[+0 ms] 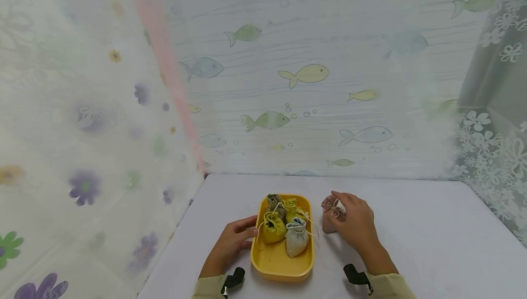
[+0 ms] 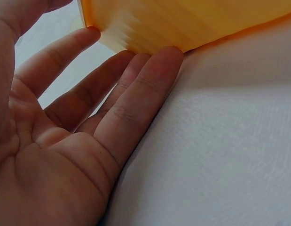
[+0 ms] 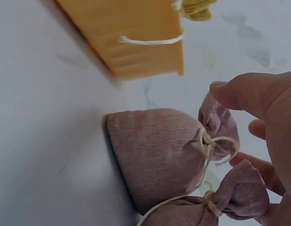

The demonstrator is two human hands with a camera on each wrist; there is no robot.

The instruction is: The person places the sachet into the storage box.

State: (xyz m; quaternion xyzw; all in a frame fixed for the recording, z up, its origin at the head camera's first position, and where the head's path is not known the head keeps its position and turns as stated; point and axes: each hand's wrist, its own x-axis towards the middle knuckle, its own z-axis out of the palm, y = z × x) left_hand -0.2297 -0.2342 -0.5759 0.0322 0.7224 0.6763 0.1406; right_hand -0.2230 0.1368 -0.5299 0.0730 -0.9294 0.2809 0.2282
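My left hand (image 1: 234,239) reaches the left side of a yellow tray (image 1: 284,275), its fingertips (image 2: 166,61) at the tray's wall near the tabletop. In the tray sit several drawstring pouches: a mustard one (image 1: 273,230), a second mustard one (image 1: 291,208), an olive-grey one (image 1: 275,203) and a pale grey one (image 1: 297,239). To its right, my right hand (image 1: 357,221) spreads around two mauve pouches. In the right wrist view, one mauve pouch (image 3: 154,155) stands beside another (image 3: 246,190), with thumb and fingers apart around their gathered tops.
A white-covered table (image 1: 432,235) extends around the tray. Behind it hangs a curtain (image 1: 313,152) printed with fish, and a flowered curtain (image 1: 115,161) hangs on the left. Pale drawstrings trail over the tray's right rim.
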